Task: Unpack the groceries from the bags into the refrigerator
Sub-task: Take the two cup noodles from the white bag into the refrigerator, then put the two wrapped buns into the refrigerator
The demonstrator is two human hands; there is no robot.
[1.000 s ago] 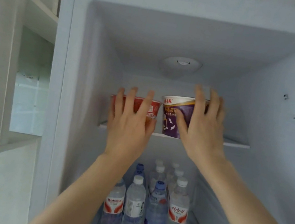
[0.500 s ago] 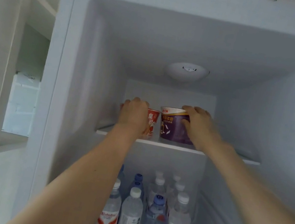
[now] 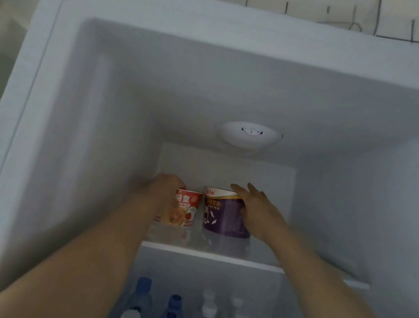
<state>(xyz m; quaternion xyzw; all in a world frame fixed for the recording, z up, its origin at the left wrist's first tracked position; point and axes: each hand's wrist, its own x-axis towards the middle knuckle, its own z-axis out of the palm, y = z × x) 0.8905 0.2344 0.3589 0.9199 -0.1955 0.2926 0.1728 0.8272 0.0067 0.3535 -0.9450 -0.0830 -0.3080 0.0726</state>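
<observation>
The fingers of the left hand (image 3: 166,193) are curled over the rim and left flank of the red cup (image 3: 186,208), so that the cup is gripped from above and behind; the fingertips themselves are hidden behind it. The fingers of the right hand (image 3: 255,211) are held straight and close together, laid flat against the rim and right flank of the purple tub (image 3: 224,213), with the thumb lost behind the palm; no pinch is made there. A pushing contact is judged to be meant on the right and a steering grip on the left, so that both containers are seated well back on the shelf (image 3: 213,257).

The cup and the tub are stood upright on the glass, just beside each other with a narrow gap between, near the back wall and left of the middle. Both forearms are stretched over the front lip of the shelf, which is probably why the hands are brought in from the outer sides.

Above, a round lamp (image 3: 251,135) is fixed to the ceiling of the fridge (image 3: 110,141), well clear of the containers. Below the shelf, bottles (image 3: 172,317) with blue and white caps are packed upright. Nothing is seen in the way of the hands being drawn out; bare shelf is left to the right of the tub.
</observation>
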